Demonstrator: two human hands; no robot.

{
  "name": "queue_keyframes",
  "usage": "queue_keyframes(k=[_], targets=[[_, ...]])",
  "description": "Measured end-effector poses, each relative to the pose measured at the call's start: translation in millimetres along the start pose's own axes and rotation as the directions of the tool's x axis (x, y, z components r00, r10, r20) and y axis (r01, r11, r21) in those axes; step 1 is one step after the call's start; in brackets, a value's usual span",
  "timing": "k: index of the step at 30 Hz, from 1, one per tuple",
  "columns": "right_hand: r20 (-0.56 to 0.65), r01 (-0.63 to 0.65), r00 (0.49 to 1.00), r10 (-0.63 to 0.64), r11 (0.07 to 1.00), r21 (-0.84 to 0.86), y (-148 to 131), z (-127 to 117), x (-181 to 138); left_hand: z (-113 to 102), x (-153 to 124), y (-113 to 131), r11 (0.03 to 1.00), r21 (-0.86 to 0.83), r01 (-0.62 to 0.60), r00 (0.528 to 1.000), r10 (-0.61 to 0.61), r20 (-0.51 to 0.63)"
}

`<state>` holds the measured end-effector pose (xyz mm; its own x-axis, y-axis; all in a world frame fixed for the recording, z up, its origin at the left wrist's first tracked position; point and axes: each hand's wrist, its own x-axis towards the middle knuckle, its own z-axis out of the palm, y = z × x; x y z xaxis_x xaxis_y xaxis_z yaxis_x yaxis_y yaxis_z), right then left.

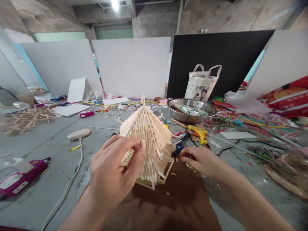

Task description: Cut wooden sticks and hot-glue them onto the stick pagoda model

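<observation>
A roof-shaped model of thin wooden sticks (143,154), rising to a pointed top, stands in front of me on a brown sheet (178,202). My left hand (113,166) is in front of its left side, thumb and forefinger pinched on a short piece of wooden stick (143,141); only its end shows. To the right of the model is my right hand (202,162), its fingers loosely bent and apart with nothing seen between them. Just beyond those fingertips lie dark blue pliers (181,145), close to a yellow glue gun (199,134).
A steel basin (192,110) holding wrapped packets stands behind, before a white carrier bag (202,85). Loose sticks (29,118) lie piled at the left. Nearer are a magenta power strip (22,179) and a white corded device (79,134). Scraps litter the right side.
</observation>
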<state>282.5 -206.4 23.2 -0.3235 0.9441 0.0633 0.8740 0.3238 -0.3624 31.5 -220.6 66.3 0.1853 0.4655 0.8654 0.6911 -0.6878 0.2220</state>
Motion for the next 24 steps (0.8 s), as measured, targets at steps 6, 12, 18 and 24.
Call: queue_keyframes(k=[6,12,18,24], targets=[[0.001,-0.141,0.99,0.142,0.983,-0.117,35,25,6,0,-3,-4,0.996,0.0,0.087,0.994,-0.086,-0.068],[-0.208,-0.409,0.91,0.359,0.865,-0.292,81,33,11,2,-8,-8,0.991,-0.016,0.13,0.983,-0.131,-0.131],[-0.122,-0.373,0.928,0.353,0.863,-0.341,103,46,12,4,-9,-9,0.989,-0.069,0.129,0.982,-0.137,-0.126],[-0.07,-0.261,0.965,0.252,0.915,-0.306,104,50,15,5,-11,-12,0.985,-0.044,0.168,0.98,-0.172,-0.103]])
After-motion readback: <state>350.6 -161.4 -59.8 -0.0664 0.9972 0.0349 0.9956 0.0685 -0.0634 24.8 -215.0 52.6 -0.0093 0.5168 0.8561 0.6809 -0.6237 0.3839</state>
